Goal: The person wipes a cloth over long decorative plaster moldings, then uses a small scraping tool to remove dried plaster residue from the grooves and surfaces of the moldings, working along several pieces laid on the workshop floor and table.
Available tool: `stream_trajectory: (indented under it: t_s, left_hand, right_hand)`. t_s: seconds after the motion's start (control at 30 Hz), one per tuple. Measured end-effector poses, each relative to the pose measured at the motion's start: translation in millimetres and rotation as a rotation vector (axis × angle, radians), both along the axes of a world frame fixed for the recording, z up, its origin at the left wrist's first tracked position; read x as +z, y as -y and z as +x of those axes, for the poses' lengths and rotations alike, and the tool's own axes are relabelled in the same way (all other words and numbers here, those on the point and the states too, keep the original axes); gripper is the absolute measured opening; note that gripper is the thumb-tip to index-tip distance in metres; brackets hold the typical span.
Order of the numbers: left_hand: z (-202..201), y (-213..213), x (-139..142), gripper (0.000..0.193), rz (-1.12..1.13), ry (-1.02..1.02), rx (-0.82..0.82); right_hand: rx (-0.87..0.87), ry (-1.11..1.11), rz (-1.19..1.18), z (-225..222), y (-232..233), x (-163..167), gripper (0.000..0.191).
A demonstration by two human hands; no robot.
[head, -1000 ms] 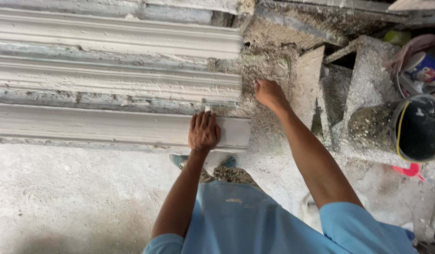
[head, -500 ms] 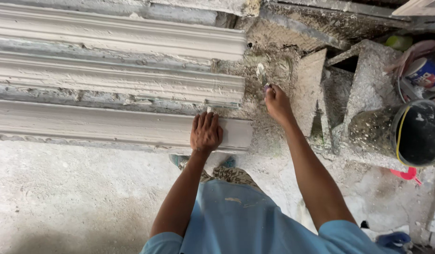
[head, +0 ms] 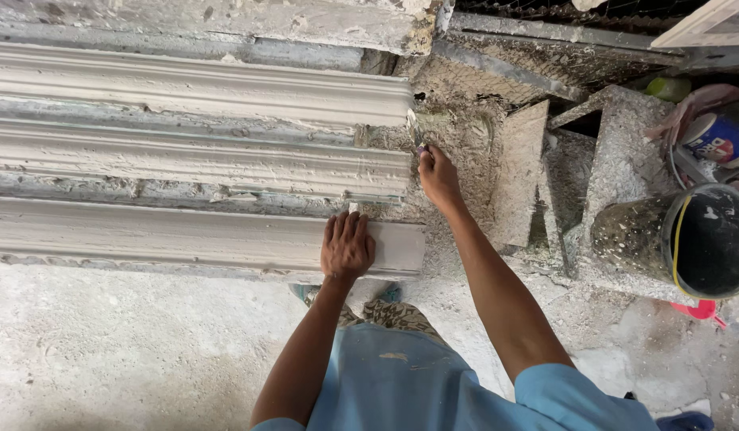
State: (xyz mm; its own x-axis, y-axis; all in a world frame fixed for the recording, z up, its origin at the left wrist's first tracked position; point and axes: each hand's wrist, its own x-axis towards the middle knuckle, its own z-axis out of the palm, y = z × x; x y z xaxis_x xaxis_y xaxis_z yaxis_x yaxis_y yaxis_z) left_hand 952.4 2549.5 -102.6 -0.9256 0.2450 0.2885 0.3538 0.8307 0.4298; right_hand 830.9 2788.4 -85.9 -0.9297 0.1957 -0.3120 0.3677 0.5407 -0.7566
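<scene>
You see even, soft daylight with faint shadows and no glare; focus is sharp centrally, perhaps slightly softer toward the corners.

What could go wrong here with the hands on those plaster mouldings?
1. The right hand holds a small blade at the end of the middle moulding; a slip could chip that edge.
2. The left hand lies flat on the near moulding, close to its end; hard pressing might crack or shift it.
3. The black bucket lies on its side on rubble near the right elbow; a knock might roll it.
</scene>
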Motion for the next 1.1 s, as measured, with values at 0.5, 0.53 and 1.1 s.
stream_trajectory:
  t_s: [0.5, 0.53, 1.1]
  left_hand:
    - [-3, -2, -1, 0.044, -0.026, 0.017, -0.002]
    - [-3, -2, -1, 0.043, -0.028, 0.008, 0.000]
    - [-8, 0, 4, 0.048, -0.033, 0.035, -0.013]
  right_hand:
    - [0.097, -0.189, 0.187, -10, -12, -12, 0.032]
    - [0.076, -0.094, 0.162, -14, -13, -13, 0.033]
    - [0.064, 0.103, 0.157, -49, -23, 11, 0.037]
